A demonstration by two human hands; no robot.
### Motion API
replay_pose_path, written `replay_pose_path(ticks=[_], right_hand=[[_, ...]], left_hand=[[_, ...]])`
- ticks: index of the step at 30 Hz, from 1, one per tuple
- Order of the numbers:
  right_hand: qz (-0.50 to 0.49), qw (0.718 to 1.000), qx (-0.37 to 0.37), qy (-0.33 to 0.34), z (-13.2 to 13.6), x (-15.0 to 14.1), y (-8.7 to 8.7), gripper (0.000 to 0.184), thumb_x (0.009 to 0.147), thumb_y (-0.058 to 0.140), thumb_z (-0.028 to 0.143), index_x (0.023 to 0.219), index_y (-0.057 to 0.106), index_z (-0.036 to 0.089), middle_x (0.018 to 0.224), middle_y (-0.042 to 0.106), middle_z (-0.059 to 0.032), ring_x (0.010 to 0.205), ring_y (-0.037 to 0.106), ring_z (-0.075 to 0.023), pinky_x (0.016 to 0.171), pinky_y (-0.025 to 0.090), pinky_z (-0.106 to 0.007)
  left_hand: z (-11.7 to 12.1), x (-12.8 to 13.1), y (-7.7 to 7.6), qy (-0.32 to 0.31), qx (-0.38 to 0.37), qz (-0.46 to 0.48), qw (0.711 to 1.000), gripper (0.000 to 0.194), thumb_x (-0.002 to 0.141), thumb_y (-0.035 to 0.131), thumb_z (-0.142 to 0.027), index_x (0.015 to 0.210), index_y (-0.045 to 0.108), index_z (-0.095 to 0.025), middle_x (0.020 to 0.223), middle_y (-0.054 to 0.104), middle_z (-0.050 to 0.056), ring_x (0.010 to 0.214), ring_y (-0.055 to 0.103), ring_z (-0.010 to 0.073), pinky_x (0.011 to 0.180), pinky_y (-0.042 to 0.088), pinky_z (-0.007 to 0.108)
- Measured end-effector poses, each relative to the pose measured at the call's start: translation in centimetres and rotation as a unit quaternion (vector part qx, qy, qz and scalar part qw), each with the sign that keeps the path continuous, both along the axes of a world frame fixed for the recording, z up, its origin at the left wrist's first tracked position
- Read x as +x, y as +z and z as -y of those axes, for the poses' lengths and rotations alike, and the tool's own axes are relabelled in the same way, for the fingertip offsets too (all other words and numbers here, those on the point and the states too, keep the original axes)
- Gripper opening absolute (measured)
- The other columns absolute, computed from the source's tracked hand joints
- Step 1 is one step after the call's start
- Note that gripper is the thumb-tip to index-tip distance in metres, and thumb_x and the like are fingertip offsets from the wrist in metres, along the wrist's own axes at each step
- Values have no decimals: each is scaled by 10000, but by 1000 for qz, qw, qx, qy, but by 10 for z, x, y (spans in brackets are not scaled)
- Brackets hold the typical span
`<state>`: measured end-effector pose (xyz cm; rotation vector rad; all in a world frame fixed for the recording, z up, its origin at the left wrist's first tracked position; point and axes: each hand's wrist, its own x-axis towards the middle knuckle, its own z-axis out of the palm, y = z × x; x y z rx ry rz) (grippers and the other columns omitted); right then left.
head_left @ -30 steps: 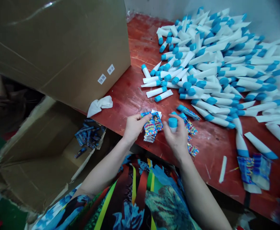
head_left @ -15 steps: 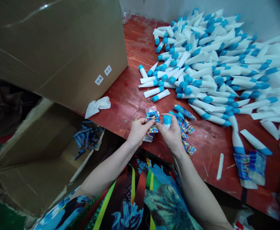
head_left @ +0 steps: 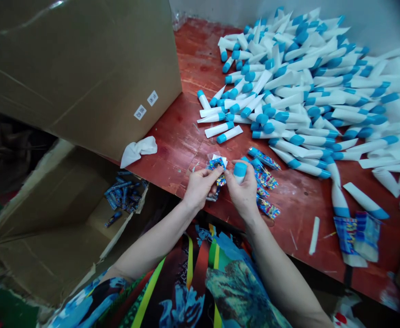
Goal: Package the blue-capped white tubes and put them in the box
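Observation:
My left hand [head_left: 197,187] pinches a small stack of colourful printed plastic sleeves [head_left: 216,169] at the near edge of the red table [head_left: 186,136]. My right hand [head_left: 243,193] grips a white tube with a blue cap [head_left: 239,171], cap end up, and its thumb and fingertips also touch the top sleeve. Both hands are closed and almost meet. A few tubes in printed sleeves [head_left: 264,177] lie just right of my right hand.
A large heap of white tubes with blue caps [head_left: 309,91] covers the table's far right. A big closed cardboard box [head_left: 77,68] stands on the left. Below it an open carton [head_left: 66,218] holds wrapped tubes [head_left: 125,193]. A white cloth [head_left: 139,150] and more sleeves [head_left: 357,234] lie about.
My hands have come closer together, the right one bringing the tube up to the sleeves in the left. The sleeve stack looks more bunched and held lower.

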<state>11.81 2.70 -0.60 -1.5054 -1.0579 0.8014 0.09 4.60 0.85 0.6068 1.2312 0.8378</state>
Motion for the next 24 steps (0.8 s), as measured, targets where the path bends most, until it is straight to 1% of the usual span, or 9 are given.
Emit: replay_pose_path(ticks=[3,5,8,10,11,14,16,21,24], right_hand=[[16,1000,10,-2,2,0,-1,327,847,704,422,1094,586,243,942,648,-19,766,619,-187,745,548,-362],[-10,1000,-16,18,5,2,-5,364,849,721,465,1112,583,255,864,650,2,690,612,-179,670,543,-348],[-109,987,-97,74,7,5,-12,439,861,718,573,1144,567,274,590,532,81,447,481,-151,448,425,-304],[-164,973,-131,101,8,7,-14,476,847,733,594,1160,562,279,519,470,111,380,416,-136,387,354,-283],[-183,968,-137,105,8,8,-14,490,828,757,582,1160,563,279,529,481,112,378,413,-129,377,340,-274],[-219,961,-141,96,7,8,-11,524,754,816,526,1143,571,275,645,557,90,416,439,-112,371,327,-255],[-210,963,-142,90,7,9,-9,518,739,809,506,1142,580,273,706,584,74,435,444,-111,376,334,-259],[-93,987,-119,62,7,14,-6,444,736,782,456,1093,616,251,816,626,35,568,509,-137,524,442,-295],[-57,992,-97,58,7,15,-3,396,728,784,431,1039,622,246,822,630,29,674,552,-162,643,488,-318]], left_hand=[[-1,-4,3,-28,-8,10,1000,436,779,851,-484,643,579,-171,421,486,-42,351,373,53,380,217,206],[-3,-6,3,-15,-6,11,1000,443,778,854,-467,628,558,-175,411,459,-55,350,343,45,386,207,205],[-4,-5,2,13,9,5,1000,469,765,864,-468,602,536,-176,407,432,-66,365,333,38,403,208,204],[-3,-3,0,18,26,-7,999,487,755,869,-476,582,528,-175,404,426,-66,372,339,39,413,212,208],[-2,-2,-2,18,36,-14,999,493,753,869,-479,573,524,-176,403,425,-65,374,341,41,415,212,211],[0,0,-4,19,56,-22,998,503,777,840,-496,565,510,-182,402,423,-66,371,337,44,414,210,217],[1,0,-5,8,50,-17,999,491,811,799,-520,582,526,-183,400,428,-63,364,332,47,411,208,219],[2,-5,-3,-6,41,1,999,295,802,808,-428,799,682,-161,424,477,-71,375,363,59,422,237,208],[1,-7,-2,7,49,-1,999,288,773,842,-393,787,670,-163,429,478,-74,385,373,54,430,246,204]])
